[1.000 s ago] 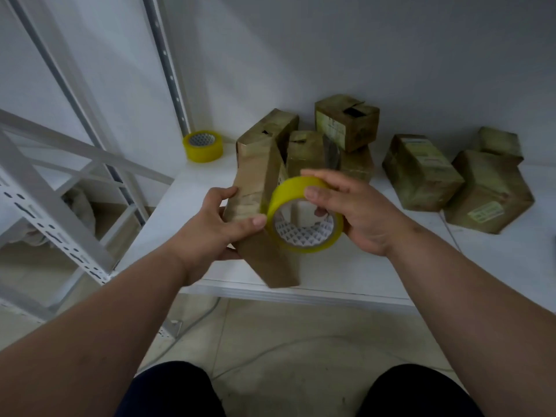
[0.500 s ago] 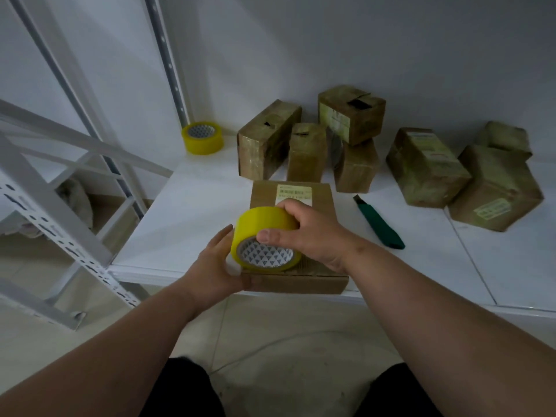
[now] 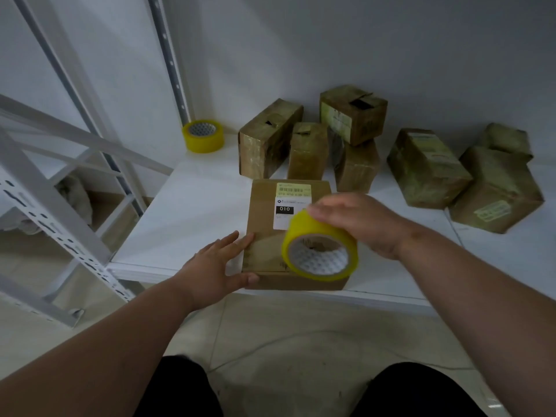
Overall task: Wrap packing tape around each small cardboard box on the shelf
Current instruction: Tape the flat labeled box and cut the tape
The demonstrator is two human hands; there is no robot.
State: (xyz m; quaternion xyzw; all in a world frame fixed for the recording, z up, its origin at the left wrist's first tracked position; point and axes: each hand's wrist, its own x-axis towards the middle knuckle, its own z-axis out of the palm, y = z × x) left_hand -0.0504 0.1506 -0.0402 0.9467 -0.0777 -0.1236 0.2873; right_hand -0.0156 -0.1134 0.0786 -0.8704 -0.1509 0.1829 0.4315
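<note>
Box in hand: plain cardboard box (image 3: 272,236) lies flat at the front edge of the shelf (image 3: 186,218), at 12 o'clock from me, label side up. No tape visible on it as far as I can judge.
Left hand: left hand (image 3: 215,267) lies with straight fingers against the box's 9 o'clock side, thumb along the near face. Bracing, not gripping.
Right hand: right hand (image 3: 364,224) has its fingers curled over the yellow tape roll (image 3: 320,251), held on edge over the box's near right corner, core facing me. Fingertips are motion-blurred.
Tape end: cannot tell whether a free end is peeled or already stuck down.
Other boxes: taped boxes (image 3: 310,136) clustered at 12 to 2 o'clock toward the wall; they look glossy, so I judge them done.
Spare roll: second yellow roll (image 3: 203,136) at 11 o'clock by the upright, well apart.
Step, my judgement: starting the first band on this box.
Method: press the tape end firmly on the top face, keep my left hand pinning the box, pull the roll taut and square to the edge, then turn the box rather than the roll.
Risk: box overhang at the shelf lip; slack tape will wrinkle.
</note>
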